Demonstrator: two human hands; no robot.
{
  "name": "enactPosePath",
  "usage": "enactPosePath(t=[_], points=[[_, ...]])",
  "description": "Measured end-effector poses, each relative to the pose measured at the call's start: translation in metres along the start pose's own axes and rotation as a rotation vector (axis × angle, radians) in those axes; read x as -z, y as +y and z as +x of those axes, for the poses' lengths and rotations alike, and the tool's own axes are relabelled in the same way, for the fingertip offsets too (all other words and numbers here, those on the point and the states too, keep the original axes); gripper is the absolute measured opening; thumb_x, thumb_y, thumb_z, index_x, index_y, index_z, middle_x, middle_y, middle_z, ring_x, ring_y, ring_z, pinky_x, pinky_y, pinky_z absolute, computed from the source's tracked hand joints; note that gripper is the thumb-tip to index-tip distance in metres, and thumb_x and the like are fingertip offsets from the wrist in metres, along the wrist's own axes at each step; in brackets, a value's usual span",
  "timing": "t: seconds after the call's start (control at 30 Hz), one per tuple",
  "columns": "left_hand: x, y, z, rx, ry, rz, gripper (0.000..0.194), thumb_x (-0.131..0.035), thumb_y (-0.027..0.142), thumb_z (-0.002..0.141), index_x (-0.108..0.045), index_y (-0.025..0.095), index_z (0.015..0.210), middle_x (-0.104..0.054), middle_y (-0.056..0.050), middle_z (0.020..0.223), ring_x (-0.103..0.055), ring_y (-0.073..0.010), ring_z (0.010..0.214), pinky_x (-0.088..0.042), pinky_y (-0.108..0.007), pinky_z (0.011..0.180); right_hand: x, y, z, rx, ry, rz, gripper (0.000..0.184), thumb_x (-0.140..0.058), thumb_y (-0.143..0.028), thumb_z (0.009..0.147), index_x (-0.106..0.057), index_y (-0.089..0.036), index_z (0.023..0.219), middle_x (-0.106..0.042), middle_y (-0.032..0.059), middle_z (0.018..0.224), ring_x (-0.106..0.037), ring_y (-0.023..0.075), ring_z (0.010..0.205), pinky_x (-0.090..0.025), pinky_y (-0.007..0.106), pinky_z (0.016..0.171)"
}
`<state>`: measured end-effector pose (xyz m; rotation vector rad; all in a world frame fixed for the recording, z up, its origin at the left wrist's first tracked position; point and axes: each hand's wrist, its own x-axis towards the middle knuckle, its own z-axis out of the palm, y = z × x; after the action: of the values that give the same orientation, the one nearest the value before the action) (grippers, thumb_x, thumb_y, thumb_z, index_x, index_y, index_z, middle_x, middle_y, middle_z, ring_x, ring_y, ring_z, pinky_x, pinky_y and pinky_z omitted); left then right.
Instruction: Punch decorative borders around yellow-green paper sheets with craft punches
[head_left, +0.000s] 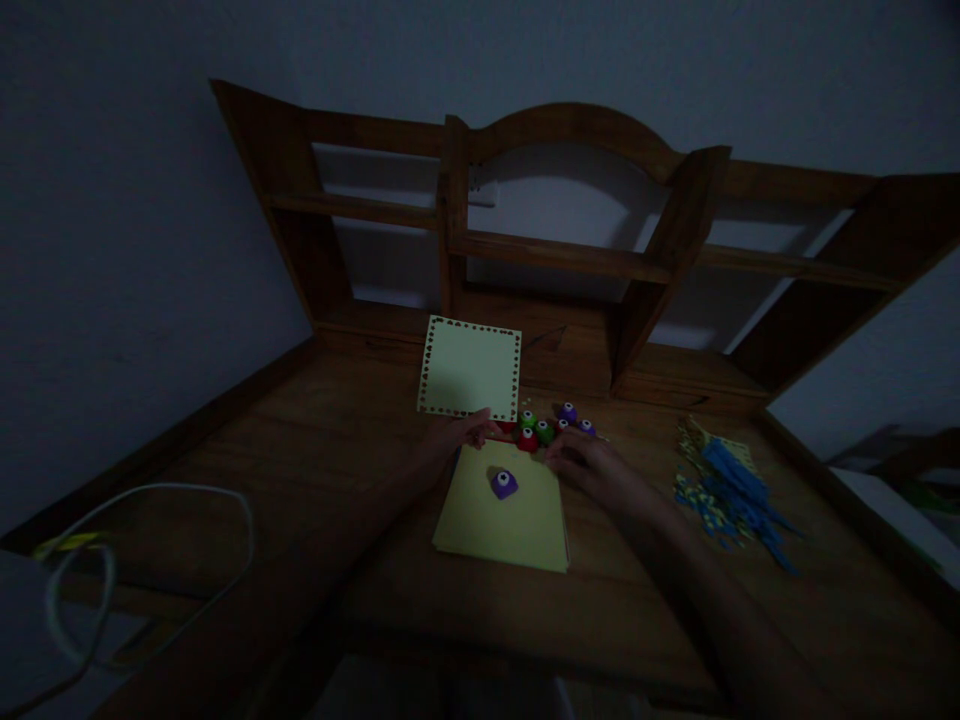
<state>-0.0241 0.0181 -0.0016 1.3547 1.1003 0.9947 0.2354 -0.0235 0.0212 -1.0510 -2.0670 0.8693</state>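
Observation:
A purple craft punch (504, 484) with a white button lies on a stack of pale yellow paper (501, 530). My left hand (469, 431) is at the stack's upper left corner, fingers apart and nothing visible in them. At the upper right corner hovers my right hand (589, 460), its fingers bent and slightly apart, close to the other punches. Those are a red punch (527, 440), a green punch (544, 432), a purple punch (568, 412) and several more. Behind my left hand, a yellow sheet (472, 368) with a border of small punched shapes leans toward the shelf.
Blue and yellow paper scraps (739, 500) lie at the right of the wooden table (322, 430). A wooden shelf unit (555, 255) runs along the back. At the left edge, a white cable (247, 520) loops. The room is dim.

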Motion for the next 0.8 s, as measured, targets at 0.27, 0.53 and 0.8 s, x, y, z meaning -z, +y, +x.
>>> enactPosePath(t=[0.27,0.53,0.8], points=[[-0.002,0.009,-0.001,0.006,-0.019,0.004,0.044,-0.054,0.057,0.078,-0.072,0.017,0.073,-0.066,-0.006,0.072,-0.058,-0.0192,0.071,-0.044,-0.031,0.071,-0.014,-0.016,0.005,-0.309,0.177,0.707,0.024,-0.074,-0.038,0.074,-0.065,-0.02,0.087,-0.05,-0.005,0.061,-0.029,0.0054,0.044,-0.018,0.022,0.041],[-0.002,0.008,-0.003,-0.032,0.007,0.01,0.044,-0.055,0.057,0.078,-0.073,0.017,0.076,-0.063,-0.004,0.068,-0.057,-0.0185,0.069,-0.043,-0.03,0.069,-0.015,-0.008,0.006,-0.386,0.27,0.881,0.024,-0.078,-0.034,0.07,-0.067,-0.021,0.086,-0.053,-0.0049,0.061,-0.029,0.0042,0.042,-0.016,0.021,0.038],[0.0,0.004,-0.001,-0.024,-0.022,-0.006,0.044,-0.055,0.057,0.079,-0.073,0.017,0.077,-0.065,-0.005,0.071,-0.058,-0.0188,0.071,-0.044,-0.031,0.072,-0.012,-0.008,0.007,-0.392,0.262,0.932,0.026,-0.079,-0.033,0.069,-0.066,-0.018,0.086,-0.05,-0.0058,0.058,-0.03,0.0032,0.043,-0.016,0.018,0.036]])
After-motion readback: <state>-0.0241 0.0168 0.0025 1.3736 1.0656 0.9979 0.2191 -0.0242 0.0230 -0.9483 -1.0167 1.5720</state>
